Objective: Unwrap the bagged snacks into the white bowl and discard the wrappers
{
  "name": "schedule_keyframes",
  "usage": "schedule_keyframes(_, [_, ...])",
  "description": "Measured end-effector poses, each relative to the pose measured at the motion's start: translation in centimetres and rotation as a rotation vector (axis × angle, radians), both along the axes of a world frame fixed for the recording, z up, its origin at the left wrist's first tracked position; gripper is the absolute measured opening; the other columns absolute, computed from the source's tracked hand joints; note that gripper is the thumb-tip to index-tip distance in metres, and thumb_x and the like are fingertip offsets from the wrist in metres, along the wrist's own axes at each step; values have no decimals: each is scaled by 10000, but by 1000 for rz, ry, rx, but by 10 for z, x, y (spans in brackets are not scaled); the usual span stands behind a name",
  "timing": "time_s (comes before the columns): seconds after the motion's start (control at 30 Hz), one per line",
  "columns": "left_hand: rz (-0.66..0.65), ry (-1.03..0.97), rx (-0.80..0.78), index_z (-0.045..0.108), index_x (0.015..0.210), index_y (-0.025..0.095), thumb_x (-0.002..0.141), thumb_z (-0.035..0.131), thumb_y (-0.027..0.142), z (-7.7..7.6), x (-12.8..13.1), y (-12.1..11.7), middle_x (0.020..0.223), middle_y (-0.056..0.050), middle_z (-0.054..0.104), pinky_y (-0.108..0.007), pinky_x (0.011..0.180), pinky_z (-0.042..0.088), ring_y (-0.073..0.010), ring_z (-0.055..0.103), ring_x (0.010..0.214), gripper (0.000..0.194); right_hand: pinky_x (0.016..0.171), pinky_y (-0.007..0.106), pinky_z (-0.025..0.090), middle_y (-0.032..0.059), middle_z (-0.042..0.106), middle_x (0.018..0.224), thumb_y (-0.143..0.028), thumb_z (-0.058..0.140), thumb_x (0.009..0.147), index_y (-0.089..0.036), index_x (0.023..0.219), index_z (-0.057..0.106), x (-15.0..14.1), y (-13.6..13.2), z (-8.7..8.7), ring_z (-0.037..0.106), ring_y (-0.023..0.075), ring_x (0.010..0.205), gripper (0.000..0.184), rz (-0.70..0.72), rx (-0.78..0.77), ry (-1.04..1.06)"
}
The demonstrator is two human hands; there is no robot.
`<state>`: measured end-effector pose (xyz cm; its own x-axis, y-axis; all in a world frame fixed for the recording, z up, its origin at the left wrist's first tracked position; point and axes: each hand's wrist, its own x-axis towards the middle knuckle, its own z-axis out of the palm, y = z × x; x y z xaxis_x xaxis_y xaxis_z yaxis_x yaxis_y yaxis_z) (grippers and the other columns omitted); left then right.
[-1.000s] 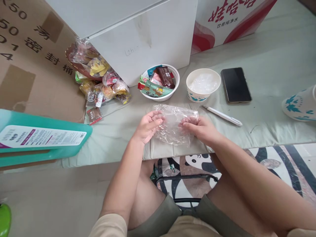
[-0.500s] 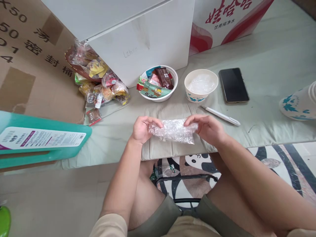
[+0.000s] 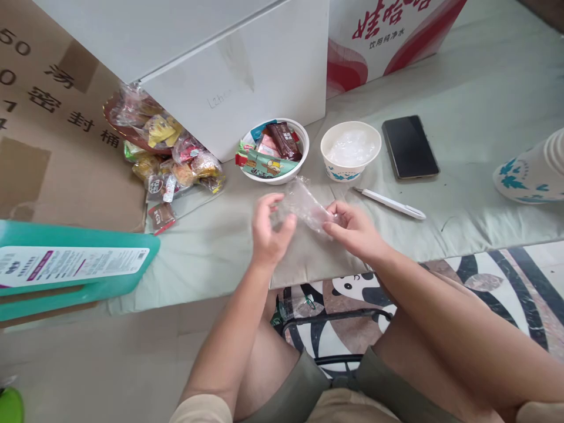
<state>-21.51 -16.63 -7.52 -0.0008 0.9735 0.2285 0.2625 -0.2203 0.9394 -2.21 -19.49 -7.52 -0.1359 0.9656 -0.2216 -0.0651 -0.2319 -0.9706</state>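
Observation:
A crinkled piece of clear plastic film (image 3: 304,205) hangs just above the cloth, tilted, with one corner towards the snack bowl. My right hand (image 3: 355,229) pinches its lower right corner between thumb and fingers. At its left edge is my left hand (image 3: 271,229), thumb and fingers spread apart, close to the film but not closed on it. Beyond the hands stand a paper bowl (image 3: 346,173) with clear plastic inside and a white bowl (image 3: 304,157) of packaged snacks. A white pen-shaped cutter (image 3: 392,204) lies past my right hand.
A black phone (image 3: 410,147) lies right of the paper bowl, and stacked paper cups (image 3: 529,170) rest on their side at the far right. Bagged snacks (image 3: 176,167) are heaped at left, near a green jug (image 3: 132,279). White boxes (image 3: 273,76) stand behind.
The film has turned from lying level between both hands to a slant, its far corner nearer the snack bowl. My left hand has moved right and its fingers have opened; the right hand keeps its pinch.

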Motion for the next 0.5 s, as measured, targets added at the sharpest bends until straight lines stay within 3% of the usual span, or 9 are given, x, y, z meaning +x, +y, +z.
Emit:
schedule_keyframes(0.1, [-387, -97, -291, 687, 1128, 204, 728, 818, 464, 3, 13, -7, 1055, -75, 711, -330, 864, 514, -239, 655, 971, 494, 627, 285, 401, -39, 504, 683, -434, 687, 744, -240, 750, 423, -3, -4, 2, 472, 127, 630, 327, 105, 48, 216])
schedule_keyframes(0.17, [-413, -132, -401, 717, 1057, 188, 731, 823, 475, 0, 16, -8, 942, -59, 717, -315, 796, 511, -219, 651, 864, 448, 663, 296, 429, -23, 546, 737, -435, 672, 774, -238, 773, 443, -3, -5, 3, 513, 138, 679, 302, 74, 92, 225])
schedule_keyframes(0.23, [-255, -123, -383, 729, 982, 190, 771, 796, 443, -5, 14, -6, 911, -44, 705, -302, 794, 501, -201, 639, 849, 336, 733, 319, 460, 12, 620, 862, -384, 659, 791, -236, 836, 504, -2, -3, 5, 575, 165, 793, 219, -44, 138, 58])
schedule_keyframes(0.33, [77, -3, -231, 697, 892, 197, 778, 778, 339, -5, 3, 1, 908, -19, 659, -268, 789, 480, -168, 607, 845, 199, 783, 335, 472, 50, 660, 994, -318, 610, 801, -234, 926, 547, 3, 2, 6, 615, 197, 919, 164, -167, 137, -172])
schedule_keyframes(0.4, [239, 76, -121, 650, 905, 204, 772, 769, 282, 6, 1, 11, 873, 6, 619, -251, 751, 458, -144, 572, 789, 195, 756, 328, 472, 51, 663, 970, -318, 568, 812, -232, 941, 540, 7, 6, 6, 623, 199, 909, 158, -136, 117, -178])
schedule_keyframes(0.5, [299, 147, 131, 570, 899, 212, 739, 778, 203, 37, 20, 38, 818, 33, 543, -239, 728, 437, -134, 532, 762, 263, 720, 312, 467, 47, 667, 936, -310, 543, 823, -228, 974, 538, 13, 9, 4, 625, 194, 881, 172, -61, 135, -179])
